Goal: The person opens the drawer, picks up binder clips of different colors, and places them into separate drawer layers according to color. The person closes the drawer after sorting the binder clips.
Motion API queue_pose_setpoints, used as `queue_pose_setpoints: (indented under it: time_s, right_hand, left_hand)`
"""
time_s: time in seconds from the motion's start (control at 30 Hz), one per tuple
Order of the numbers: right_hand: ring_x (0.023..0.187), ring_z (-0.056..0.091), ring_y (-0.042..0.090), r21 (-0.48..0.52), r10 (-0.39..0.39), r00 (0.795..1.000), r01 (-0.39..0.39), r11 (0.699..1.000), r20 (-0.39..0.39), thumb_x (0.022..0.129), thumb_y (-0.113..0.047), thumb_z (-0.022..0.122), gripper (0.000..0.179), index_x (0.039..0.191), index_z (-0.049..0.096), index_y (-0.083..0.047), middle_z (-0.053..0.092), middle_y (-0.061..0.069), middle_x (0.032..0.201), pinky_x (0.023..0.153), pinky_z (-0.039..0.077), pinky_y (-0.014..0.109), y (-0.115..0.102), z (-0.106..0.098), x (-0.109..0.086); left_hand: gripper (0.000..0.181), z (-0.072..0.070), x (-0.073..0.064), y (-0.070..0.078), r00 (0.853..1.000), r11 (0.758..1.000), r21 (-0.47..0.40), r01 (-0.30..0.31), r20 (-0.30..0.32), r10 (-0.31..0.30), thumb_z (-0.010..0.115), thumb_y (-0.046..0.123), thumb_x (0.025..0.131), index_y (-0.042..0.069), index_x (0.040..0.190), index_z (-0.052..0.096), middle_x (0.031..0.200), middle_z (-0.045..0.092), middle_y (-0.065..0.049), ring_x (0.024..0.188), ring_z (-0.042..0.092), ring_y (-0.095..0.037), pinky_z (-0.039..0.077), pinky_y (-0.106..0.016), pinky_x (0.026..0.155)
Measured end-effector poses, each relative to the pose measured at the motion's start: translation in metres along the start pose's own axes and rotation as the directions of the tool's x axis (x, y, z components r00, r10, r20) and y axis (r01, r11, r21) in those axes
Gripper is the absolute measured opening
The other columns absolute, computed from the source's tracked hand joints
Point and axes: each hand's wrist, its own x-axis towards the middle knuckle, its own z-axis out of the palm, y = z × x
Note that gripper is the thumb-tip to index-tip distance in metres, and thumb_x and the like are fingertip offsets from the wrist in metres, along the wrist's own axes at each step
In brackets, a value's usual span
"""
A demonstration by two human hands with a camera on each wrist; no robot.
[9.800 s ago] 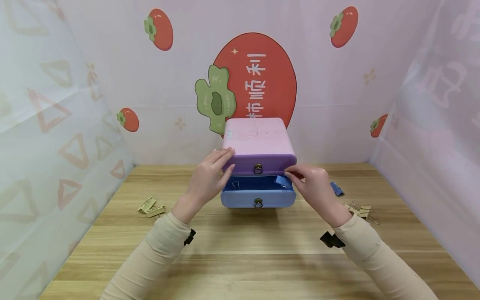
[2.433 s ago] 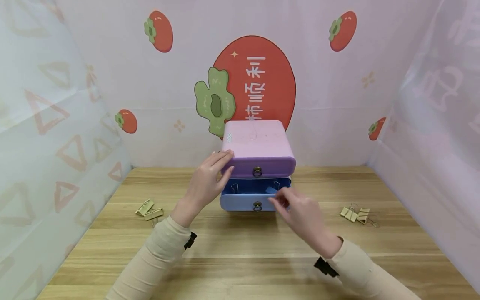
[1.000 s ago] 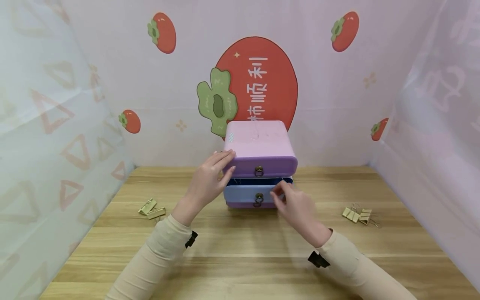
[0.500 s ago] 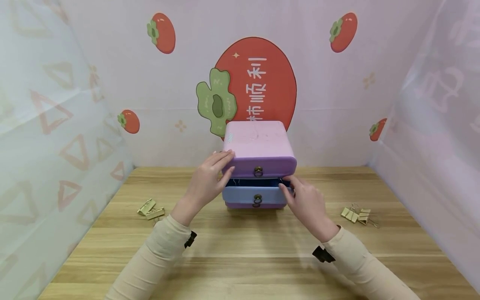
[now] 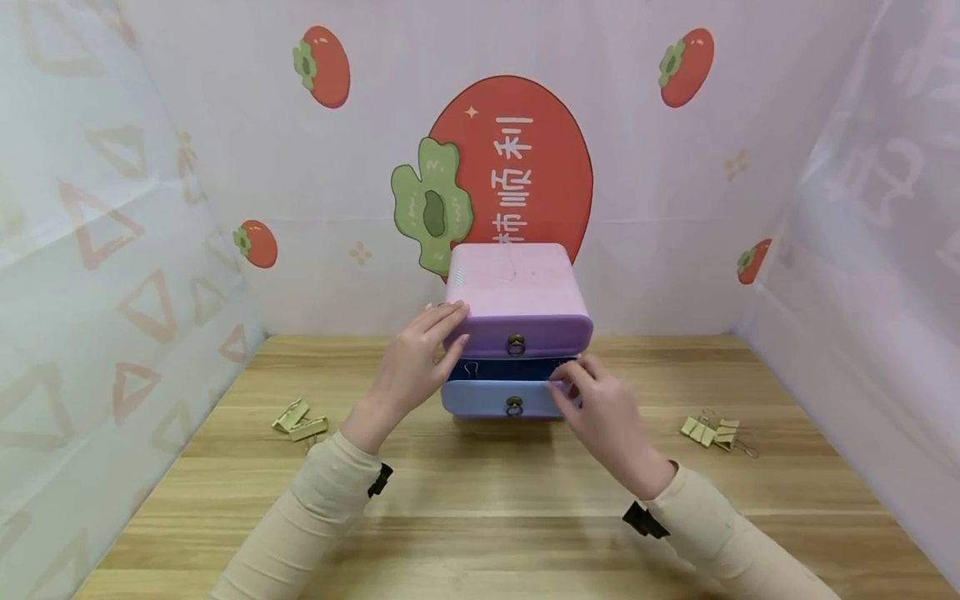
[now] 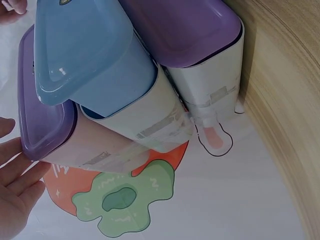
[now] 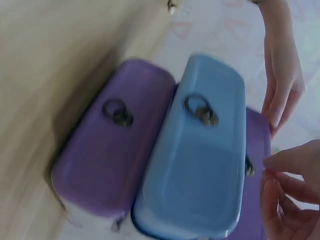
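A stack of small drawer boxes stands at the back of the table. Its pink-topped upper box has a purple front (image 5: 491, 337), and the light blue drawer (image 5: 480, 400) below stands pulled out. My left hand (image 5: 412, 358) rests with extended fingers against the upper box's left front corner. My right hand (image 5: 603, 412) is at the blue drawer's right end, fingers curled and fingertips right at the rim; I cannot tell whether they pinch anything. A wire clip handle (image 5: 471, 369) shows inside the drawer. In the right wrist view, the lower purple drawer (image 7: 107, 155) looks closed.
Yellow binder clips lie on the wooden table (image 5: 480, 533) on both sides: a left group (image 5: 300, 421) and a right group (image 5: 711, 431). Ring pulls hang on the drawer fronts, such as the blue one's ring (image 5: 513, 407). A printed cloth (image 5: 330, 167) closes off the back.
The blue binder clip on the right of the table is gone since the oldest frame. The blue drawer went inward, then came out again in the last second. My left hand has stayed put.
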Motion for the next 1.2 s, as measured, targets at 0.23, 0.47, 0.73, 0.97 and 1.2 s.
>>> queue_pose_setpoints:
  time_s: [0.23,0.47,0.73,0.97,1.2]
  right_hand:
    - [0.06,0.061,0.002,-0.08,0.0,0.986,0.013,0.997,0.164,0.082,-0.024,0.074,0.004,0.082,0.074,-0.02,0.068,-0.009,0.074,0.051,0.047,0.017,-0.018,0.02,-0.014]
    - [0.05,0.056,0.006,-0.181,0.065,0.989,-0.04,0.983,0.135,0.08,-0.023,0.076,0.007,0.077,0.071,-0.019,0.066,-0.008,0.067,0.041,0.037,0.018,-0.013,0.028,-0.021]
    - [0.047,0.053,0.006,-0.232,0.098,0.989,-0.069,0.97,0.112,0.079,-0.022,0.076,0.01,0.073,0.068,-0.018,0.064,-0.008,0.064,0.038,0.034,0.018,-0.006,0.022,-0.02]
    - [0.047,0.051,0.007,-0.32,0.212,0.975,-0.179,0.93,0.071,0.077,-0.019,0.074,0.01,0.071,0.067,-0.019,0.063,-0.008,0.064,0.037,0.035,0.022,0.016,0.006,-0.031]
    - [0.048,0.052,0.005,-0.395,0.33,0.944,-0.292,0.871,0.029,0.078,-0.023,0.072,0.007,0.073,0.066,-0.02,0.064,-0.009,0.064,0.04,0.039,0.022,0.026,-0.002,-0.04]
  left_hand:
    - [0.037,0.001,0.003,0.0,1.0,1.0,-0.004,-0.008,-0.007,0.008,0.065,0.014,0.089,0.003,0.124,0.062,0.125,0.063,-0.012,0.119,0.058,-0.023,0.036,-0.037,0.111]
    - [0.036,0.01,0.008,0.005,0.999,0.999,-0.033,-0.036,0.009,0.036,0.064,0.016,0.09,0.004,0.124,0.062,0.126,0.063,-0.011,0.12,0.058,-0.022,0.036,-0.037,0.111]
    - [0.036,0.022,0.016,0.011,0.998,0.994,-0.082,-0.07,-0.007,0.069,0.065,0.015,0.089,0.003,0.124,0.063,0.125,0.063,-0.011,0.119,0.058,-0.024,0.036,-0.037,0.111]
    - [0.037,0.047,0.031,0.03,0.992,0.977,-0.176,-0.123,-0.006,0.124,0.064,0.016,0.089,0.003,0.124,0.062,0.126,0.063,-0.011,0.119,0.058,-0.024,0.036,-0.036,0.111]
    - [0.036,0.065,0.037,0.039,0.977,0.933,-0.29,-0.214,-0.086,0.197,0.068,0.011,0.086,0.0,0.12,0.064,0.121,0.064,-0.014,0.114,0.06,-0.029,0.039,-0.039,0.108]
